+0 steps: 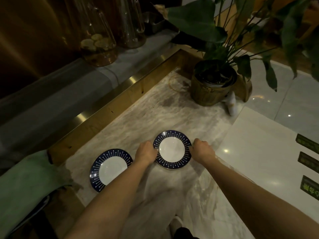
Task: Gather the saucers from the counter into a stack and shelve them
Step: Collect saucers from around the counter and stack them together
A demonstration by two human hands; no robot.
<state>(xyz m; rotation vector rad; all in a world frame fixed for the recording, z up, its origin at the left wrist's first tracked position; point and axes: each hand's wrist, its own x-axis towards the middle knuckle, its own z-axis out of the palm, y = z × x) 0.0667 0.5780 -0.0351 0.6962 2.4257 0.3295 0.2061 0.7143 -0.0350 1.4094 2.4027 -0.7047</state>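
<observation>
- The right saucer (172, 150) lies face up on the marble surface (172, 114), between the two hands; it is round, so it has no long axis, and its well opens straight upward.
- It is glazed ceramic: a plain white centre ringed by a dark navy rim, patterned with thin white radial lines that end in dots.
- The left hand (145, 153) is closed on the left edge of that saucer, fingers curled at the rim.
- The right hand (202, 149) pinches the opposite edge, its fingertips covering a bit of the navy rim. Whether the saucer is lifted or resting cannot be told.
- The left saucer (110, 169), of the same pattern, sits flat to the left of the right saucer, apart from it, partly crossed by the left forearm.
- The surface is pale, veined and glossy, with darker smudges beyond the right saucer.
- A brass-coloured ledge (110, 107) with a shiny metal strip runs diagonally to the left of the right saucer.
- Beyond the right saucer, well apart, stands a potted plant (214, 83) in a round golden, textured pot, with broad dark leaves.
- Far beyond and to the left of that saucer, tall clear glass jars (98, 38) stand on a grey shelf; one holds pale slices.
- A green cloth (25, 183) lies left of the left saucer.
</observation>
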